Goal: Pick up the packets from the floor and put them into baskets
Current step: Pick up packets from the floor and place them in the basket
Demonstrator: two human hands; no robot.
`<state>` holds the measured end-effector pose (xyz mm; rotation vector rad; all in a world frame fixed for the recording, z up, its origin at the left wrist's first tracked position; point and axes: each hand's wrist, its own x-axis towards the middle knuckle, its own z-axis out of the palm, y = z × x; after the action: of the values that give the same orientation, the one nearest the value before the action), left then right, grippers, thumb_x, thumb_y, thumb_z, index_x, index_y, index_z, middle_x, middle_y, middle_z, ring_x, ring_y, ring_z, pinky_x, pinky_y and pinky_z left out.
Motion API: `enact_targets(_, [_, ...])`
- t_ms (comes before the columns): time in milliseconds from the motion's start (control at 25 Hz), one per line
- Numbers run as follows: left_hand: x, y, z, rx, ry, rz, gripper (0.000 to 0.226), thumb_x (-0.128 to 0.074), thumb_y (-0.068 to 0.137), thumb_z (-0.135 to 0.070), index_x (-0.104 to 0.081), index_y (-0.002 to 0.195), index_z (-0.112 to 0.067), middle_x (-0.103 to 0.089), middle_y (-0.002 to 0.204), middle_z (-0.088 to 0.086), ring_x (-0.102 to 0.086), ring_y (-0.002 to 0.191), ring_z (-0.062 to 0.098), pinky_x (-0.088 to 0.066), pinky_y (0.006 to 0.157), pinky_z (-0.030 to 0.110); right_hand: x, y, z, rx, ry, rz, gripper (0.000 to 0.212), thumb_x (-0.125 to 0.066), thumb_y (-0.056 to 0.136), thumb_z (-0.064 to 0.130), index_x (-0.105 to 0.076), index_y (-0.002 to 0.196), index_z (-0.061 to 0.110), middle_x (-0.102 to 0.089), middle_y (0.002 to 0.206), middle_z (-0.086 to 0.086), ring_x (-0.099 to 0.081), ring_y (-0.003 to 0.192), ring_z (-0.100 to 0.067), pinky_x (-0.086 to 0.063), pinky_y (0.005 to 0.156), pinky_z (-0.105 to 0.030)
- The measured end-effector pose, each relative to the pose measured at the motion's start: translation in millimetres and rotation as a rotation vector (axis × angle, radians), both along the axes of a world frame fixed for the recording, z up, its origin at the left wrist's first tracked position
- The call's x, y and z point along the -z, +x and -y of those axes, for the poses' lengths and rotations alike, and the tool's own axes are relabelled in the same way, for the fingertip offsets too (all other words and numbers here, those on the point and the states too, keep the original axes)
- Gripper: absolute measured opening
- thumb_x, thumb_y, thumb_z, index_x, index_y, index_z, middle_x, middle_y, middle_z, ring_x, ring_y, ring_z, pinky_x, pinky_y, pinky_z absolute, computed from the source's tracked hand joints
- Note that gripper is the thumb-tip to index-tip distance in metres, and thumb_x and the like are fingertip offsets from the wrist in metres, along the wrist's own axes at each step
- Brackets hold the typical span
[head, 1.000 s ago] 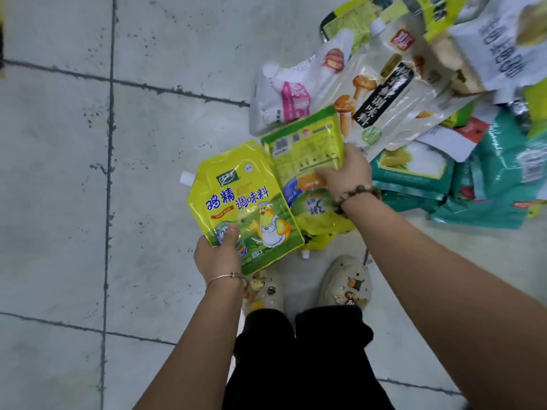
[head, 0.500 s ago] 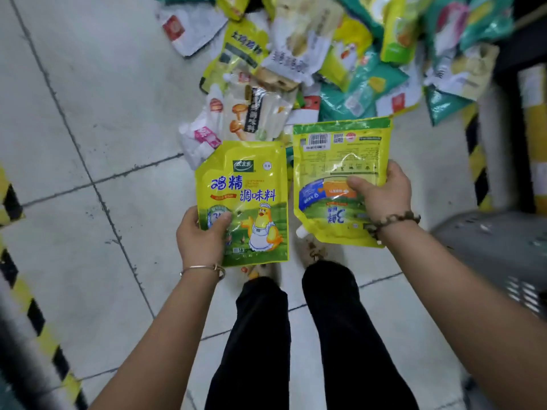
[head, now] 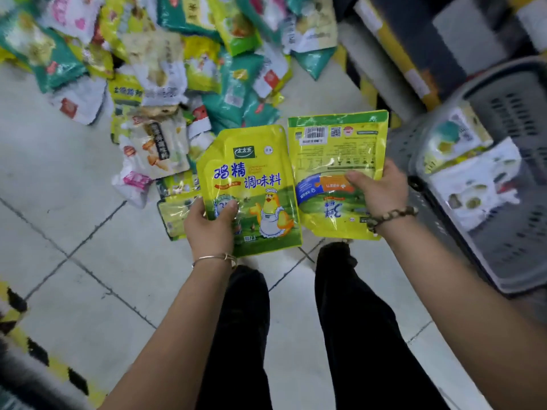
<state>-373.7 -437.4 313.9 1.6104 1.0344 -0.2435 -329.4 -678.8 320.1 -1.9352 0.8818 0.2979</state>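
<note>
**Two packets in hand, basket on your right: mind the grip and the drop**

Starting on the left, the pile of packets is spread over the floor from far left to far middle. One loose yellow packet lies just beside your left hand. Its film looks glossy, so you could tread on it or skid if you step forward without looking.

Your left hand pinches the chicken packet at its lower left corner, with the thumb on the front. I judge this a weak hold on a slick, filled pouch. A quick swing to the right could make it pivot or slip out and fall to the floor.

Your right hand pinches the barcode packet at its right edge, with the thumb across the printed back. The two packets hang edge to edge, and I cannot tell whether they touch. They may catch on each other if you move both at once.

The basket stands on the right, close to your right hand, and already holds some packets. The chicken packet has farther to go, across your body. If you toss it rather than place it, it could hit the rim and fall outside.

Some things are hidden or hard to make out:
- The fingers behind both packets are out of sight.
- Your feet are covered by the packets and your legs.
- The frame cuts off the far side of the pile and the right side of the basket.
- Blur smears the basket and the dark shelving beyond it, so you cannot judge how full the basket is.
</note>
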Motion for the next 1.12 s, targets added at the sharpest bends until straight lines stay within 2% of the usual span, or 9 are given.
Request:
enact_targets(80, [-7.4,11.8,49.5,0.061,-0.039,0.01,0.025,-0.07,0.081,-0.011,-0.062,0.104,-0.004,-0.067,0.097,0.012,-0.066,0.079,0.024,-0.057,0.062,0.035,-9.6,-9.7,45.2,0.117,-0.009,0.034,0.03,-0.075,0.076,0.019,-0.05,0.089,0.029,-0.054,0.079,0.025,-0.053,0.066,0.015,-0.042,0.06,-0.005])
enact_targets(160, [-12.4,24.3,96.4,0.142,-0.067,0.055,0.012,-0.068,0.082,-0.007,-0.063,0.091,-0.014,-0.066,0.082,0.003,-0.062,0.064,0.013,-0.052,0.05,0.025,-11.9,-20.8,89.6,0.241,-0.002,0.068,0.028,-0.074,0.077,0.017,-0.052,0.093,0.025,-0.056,0.082,0.021,-0.055,0.073,0.006,-0.044,0.067,-0.008])
enact_targets(280, [-13.4,39.4,174.4,0.306,-0.042,0.072,0.02,-0.069,0.081,-0.007,-0.06,0.076,-0.024,-0.063,0.072,-0.002,-0.059,0.062,0.018,-0.051,0.058,0.031,-12.1,-40.8,163.0,0.394,-0.061,0.075,0.026,-0.074,0.077,0.019,-0.054,0.095,0.018,-0.06,0.091,0.009,-0.056,0.079,-0.004,-0.042,0.065,-0.002])
enact_targets(400, [-12.2,49.2,248.4,0.459,-0.027,0.095,0.023,-0.069,0.079,-0.005,-0.058,0.074,-0.025,-0.063,0.07,-0.003,-0.059,0.064,0.023,-0.055,0.065,0.04,-6.7,-62.8,230.1,0.531,-0.057,0.059,0.028,-0.074,0.077,0.019,-0.059,0.1,0.011,-0.064,0.098,0.001,-0.061,0.09,-0.013,-0.049,0.08,-0.023])
enact_targets(640, [13.1,57.5,382.3,0.823,0.061,0.089,0.022,-0.071,0.076,-0.011,-0.055,0.071,-0.026,-0.06,0.067,-0.013,-0.057,0.06,0.008,-0.048,0.06,0.028,13.5,-102.8,353.4,0.744,-0.142,0.009,0.025,-0.075,0.075,0.013,-0.052,0.077,0.023,-0.056,0.073,0.017,-0.053,0.059,0.013,-0.036,0.047,-0.003])
enact_targets(720, [32.1,59.6,416.0,0.967,0.1,0.084,0.017,-0.071,0.077,-0.016,-0.055,0.075,-0.02,-0.059,0.068,-0.008,-0.056,0.065,0.019,-0.044,0.06,0.027,31.2,-115.2,386.5,0.787,-0.234,-0.046,0.026,-0.076,0.074,0.014,-0.05,0.074,0.016,-0.056,0.071,0.007,-0.058,0.065,-0.006,-0.033,0.044,-0.015])
enact_targets(840, [69.9,64.0,457.9,1.098,0.16,0.049,0.026,-0.069,0.08,-0.021,-0.059,0.094,-0.002,-0.065,0.086,0.014,-0.059,0.081,0.03,-0.046,0.07,0.035,66.0,-129.2,419.8,0.841,-0.265,-0.116,0.036,-0.076,0.073,0.017,-0.057,0.094,-0.004,-0.066,0.096,-0.019,-0.062,0.088,-0.033,-0.039,0.057,-0.033])
enact_targets(1000, [125.6,73.7,497.3,1.183,0.17,0.024,0.027,-0.07,0.08,-0.018,-0.061,0.098,0.001,-0.067,0.095,0.018,-0.062,0.089,0.032,-0.048,0.073,0.034,118.1,-139.3,430.5,0.907,-0.133,-0.173,0.03,-0.074,0.075,0.01,-0.061,0.1,0.0,-0.067,0.1,-0.014,-0.061,0.073,-0.017,-0.043,0.048,-0.013])
enact_targets(1120, [165.4,77.2,514.2,1.305,0.324,-0.126,0.034,-0.069,0.08,-0.025,-0.062,0.105,-0.002,-0.067,0.103,0.015,-0.062,0.095,0.03,-0.039,0.067,0.023,152.4,-143.1,435.2,0.919,-0.061,-0.25,0.036,-0.073,0.077,0.014,-0.063,0.11,0.004,-0.067,0.108,-0.011,-0.062,0.096,-0.022,-0.043,0.068,-0.02])
